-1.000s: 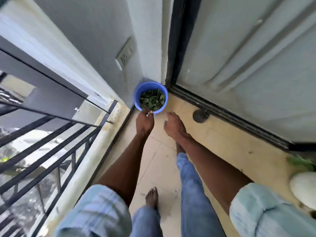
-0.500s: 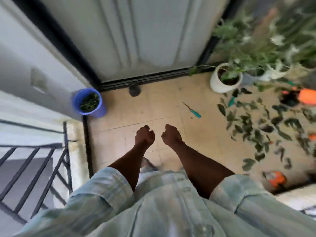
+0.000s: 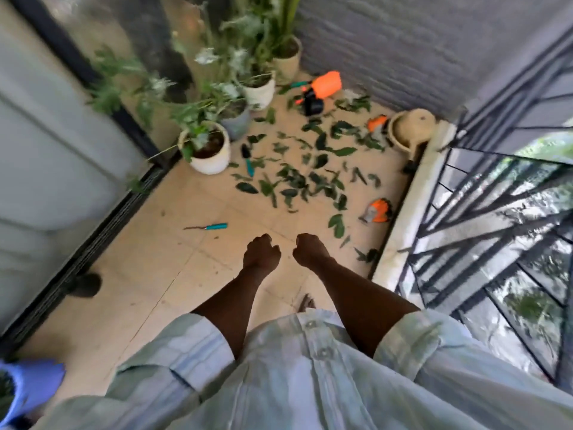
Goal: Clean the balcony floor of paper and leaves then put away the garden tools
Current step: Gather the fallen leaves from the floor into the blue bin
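Observation:
Many green leaves (image 3: pixel 310 178) lie scattered over the tiled balcony floor ahead of me. My left hand (image 3: pixel 261 254) and my right hand (image 3: pixel 311 250) hang side by side over bare tiles just short of the leaves, both curled into fists with nothing visible in them. A teal-handled hand tool (image 3: pixel 214 226) lies left of my hands. A small trowel (image 3: pixel 248 162) lies beside the nearest white plant pot (image 3: pixel 210 162). An orange sprayer (image 3: pixel 325 83) sits at the far wall. Orange gloves (image 3: pixel 379 210) lie by the railing kerb. The blue bucket (image 3: pixel 34 386) holding leaves stands at the bottom left.
Several potted plants line the far left corner by the sliding door (image 3: pixel 46 150). An overturned beige pot (image 3: pixel 409 128) rests at the far right corner. A black railing (image 3: pixel 480 212) runs along the right side. A dark floor drain (image 3: pixel 85 284) sits by the door track.
My view has swung from the blue bucket round to the leaf-strewn end of the balcony. My left hand left the bucket's rim, and both hands have curled into fists.

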`<state>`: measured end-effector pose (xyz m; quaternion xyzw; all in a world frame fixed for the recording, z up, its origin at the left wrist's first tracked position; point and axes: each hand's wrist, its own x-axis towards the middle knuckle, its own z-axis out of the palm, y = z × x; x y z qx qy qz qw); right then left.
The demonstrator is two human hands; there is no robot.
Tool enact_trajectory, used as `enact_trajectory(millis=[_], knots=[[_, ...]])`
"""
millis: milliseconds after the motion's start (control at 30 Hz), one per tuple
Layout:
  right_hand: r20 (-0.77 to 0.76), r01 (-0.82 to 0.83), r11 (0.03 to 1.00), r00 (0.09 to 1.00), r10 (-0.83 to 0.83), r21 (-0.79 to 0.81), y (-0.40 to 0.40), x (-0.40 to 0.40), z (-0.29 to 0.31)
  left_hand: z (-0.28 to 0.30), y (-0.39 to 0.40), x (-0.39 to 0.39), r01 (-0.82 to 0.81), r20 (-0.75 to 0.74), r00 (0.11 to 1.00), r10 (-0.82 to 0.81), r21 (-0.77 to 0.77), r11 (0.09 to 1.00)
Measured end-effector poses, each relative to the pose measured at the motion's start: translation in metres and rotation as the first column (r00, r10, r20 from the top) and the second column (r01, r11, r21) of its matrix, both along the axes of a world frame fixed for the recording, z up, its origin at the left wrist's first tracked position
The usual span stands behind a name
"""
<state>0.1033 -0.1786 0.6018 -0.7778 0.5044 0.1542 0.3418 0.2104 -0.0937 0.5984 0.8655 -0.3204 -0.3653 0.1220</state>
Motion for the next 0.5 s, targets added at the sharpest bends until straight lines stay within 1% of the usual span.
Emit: enact_trajectory(millis=[100, 167, 300, 400, 500], knots=[[0.001, 0.135, 0.991, 0.991, -0.135, -0.015, -0.049, -0.044, 0.001, 0.010, -0.064, -0.035, 0.119, 0.011, 0.993, -0.119, -0.026, 0.993], [-0.001, 0.246, 0.969, 0.969, -0.246, -0.016, -0.073, -0.066, 0.000, 0.011, -0.097, -0.048, 0.182, 0.009, 0.983, -0.182, -0.035, 0.983], [0.014, 0.383, 0.923, 0.924, -0.383, -0.029, -0.104, -0.099, -0.013, 0.003, -0.152, -0.065, 0.323, -0.003, 0.947, -0.323, 0.011, 0.946], [0.000, 0.490, 0.872, 0.872, -0.490, -0.014, -0.128, -0.119, -0.026, -0.008, -0.196, -0.076, 0.440, -0.033, 0.898, -0.439, 0.055, 0.896], [-0.012, 0.586, 0.810, 0.810, -0.586, -0.021, -0.159, -0.135, -0.037, -0.021, -0.233, -0.084, 0.571, -0.070, 0.821, -0.566, 0.085, 0.817]])
